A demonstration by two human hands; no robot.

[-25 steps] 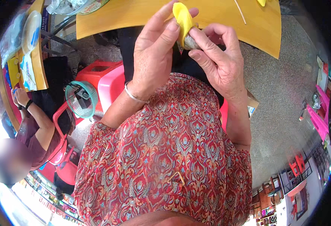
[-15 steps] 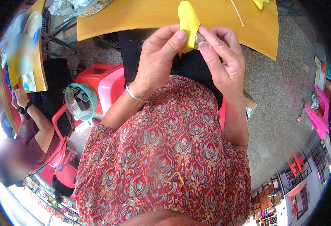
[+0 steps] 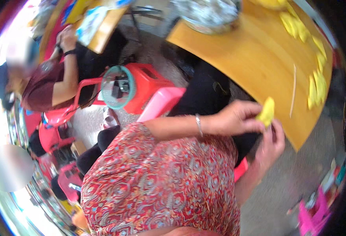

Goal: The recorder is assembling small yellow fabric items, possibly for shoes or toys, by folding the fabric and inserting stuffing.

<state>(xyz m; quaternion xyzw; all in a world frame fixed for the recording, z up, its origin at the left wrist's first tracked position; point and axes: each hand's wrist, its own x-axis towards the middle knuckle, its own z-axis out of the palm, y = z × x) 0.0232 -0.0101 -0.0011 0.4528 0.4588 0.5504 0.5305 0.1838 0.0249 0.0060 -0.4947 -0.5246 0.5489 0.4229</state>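
Observation:
A small, elongated yellow fabric piece stands upright between my hands, just off the near edge of the table. My left hand pinches it from the left with thumb and fingers. At its lower end the fingers of my right hand are closed on it, though motion smears them and the piece's opening is hidden. On the wooden table a thin pale stick lies beyond my right hand. More yellow pieces lie along the table's right side.
A round container of whitish, plastic-looking material stands at the table's far left. Left of me are a teal basket on a red stool and a seated co-worker. Pink items lie at the lower right.
My view has turned, so the table now shows further right, with its container and yellow pieces. Both hands hold the yellow piece lower and further right in the picture. Greyish material at its opening no longer shows.

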